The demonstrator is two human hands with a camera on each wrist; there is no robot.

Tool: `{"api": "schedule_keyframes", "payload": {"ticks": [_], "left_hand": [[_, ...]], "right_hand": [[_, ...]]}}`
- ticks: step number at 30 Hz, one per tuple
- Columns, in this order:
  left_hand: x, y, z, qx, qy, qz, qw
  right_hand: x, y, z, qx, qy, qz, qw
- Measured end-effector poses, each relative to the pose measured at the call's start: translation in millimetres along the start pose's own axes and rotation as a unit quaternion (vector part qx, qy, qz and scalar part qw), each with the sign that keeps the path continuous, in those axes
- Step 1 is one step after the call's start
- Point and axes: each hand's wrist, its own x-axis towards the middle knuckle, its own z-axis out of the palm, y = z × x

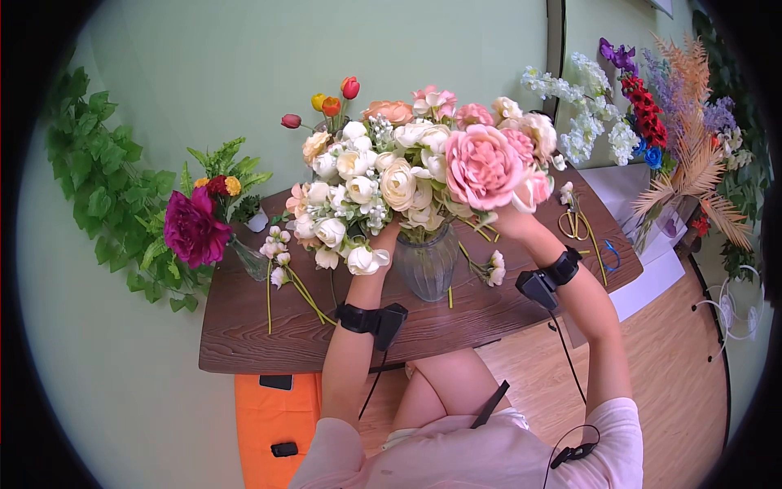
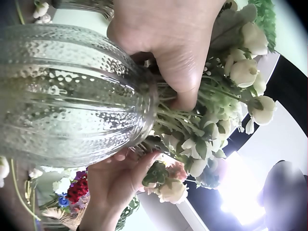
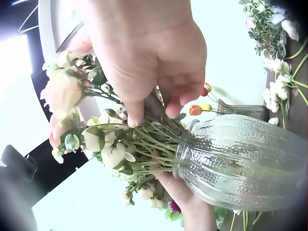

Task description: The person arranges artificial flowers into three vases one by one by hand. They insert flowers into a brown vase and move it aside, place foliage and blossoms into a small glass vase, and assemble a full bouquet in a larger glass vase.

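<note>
A ribbed clear glass vase [image 1: 428,265] stands on the table, filled with a bouquet of white and pink artificial flowers [image 1: 399,183]. My left hand [image 2: 168,43] is at the vase mouth, its thumb bent against the bundle of green stems [image 2: 175,120]; its other fingers are mostly hidden. On the opposite side, my right hand [image 3: 154,62] pinches a thick stem with dark leaves [image 3: 161,115] just above the rim. A large pink rose [image 1: 485,167] leans over that hand in the head view.
Cut white flower sprigs [image 1: 281,257] lie at the left beside a small vase holding a purple flower [image 1: 195,228]. Gold-handled scissors [image 1: 573,224] lie at the right. Tulips [image 1: 330,106] stand behind the bouquet. The table's [image 1: 244,350] front edge is near my body.
</note>
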Motion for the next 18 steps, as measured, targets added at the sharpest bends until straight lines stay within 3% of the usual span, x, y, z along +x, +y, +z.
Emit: {"api": "schedule_keyframes", "payload": {"ticks": [1, 2, 3, 4, 5, 6, 7, 8, 9, 10, 11, 12, 13, 15, 17, 18], "left_hand": [[1, -4, -2, 0.008, 0.018, -0.002, 1.000], [3, -10, -3, 0.009, 0.016, -0.002, 1.000], [6, -18, -4, 0.172, -0.014, 0.034, 0.984], [10, -31, -10, 0.330, -0.044, 0.070, 0.940], [16, -46, -19, 0.479, -0.072, 0.103, 0.869], [36, -89, -49, 0.602, -0.089, 0.145, 0.780], [43, -86, -43, 0.709, -0.105, 0.183, 0.673], [39, -81, -42, 0.710, -0.105, 0.183, 0.672], [28, -76, -44, 0.618, -0.126, 0.189, 0.753], [9, -35, -17, 0.517, -0.146, 0.192, 0.821], [-15, 21, 25, 0.492, -0.108, 0.128, 0.854], [-18, 25, 30, 0.440, -0.114, 0.120, 0.883], [-20, 26, 31, 0.386, -0.119, 0.112, 0.908], [-16, 0, 11, 0.359, -0.140, 0.129, 0.914], [-22, 20, 25, 0.373, -0.136, 0.127, 0.909], [-25, 18, 22, 0.349, -0.139, 0.140, 0.916]], "right_hand": [[1, 3, 4, 0.001, 0.002, -0.001, 1.000], [3, 9, 10, -0.002, 0.042, -0.084, 0.996], [6, 17, 14, -0.006, 0.081, -0.167, 0.983], [11, 25, 12, -0.081, 0.065, -0.108, 0.989], [12, 27, 15, -0.080, 0.065, -0.109, 0.989], [12, 28, 19, -0.013, 0.057, -0.106, 0.993], [13, 29, 22, 0.054, 0.048, -0.102, 0.992], [14, 32, 22, -0.021, 0.074, -0.093, 0.993], [15, 33, 22, -0.020, 0.074, -0.094, 0.993], [16, 32, 22, 0.014, 0.053, -0.074, 0.996], [18, 31, 23, 0.049, 0.033, -0.054, 0.997], [19, 36, 33, 0.099, 0.066, -0.135, 0.984], [15, 27, 34, 0.099, 0.067, -0.136, 0.983], [8, 2, 31, 0.105, 0.000, 0.032, 0.994], [14, 18, 35, 0.060, -0.028, 0.055, 0.996], [17, 32, 43, 0.100, 0.002, 0.002, 0.995]]}}
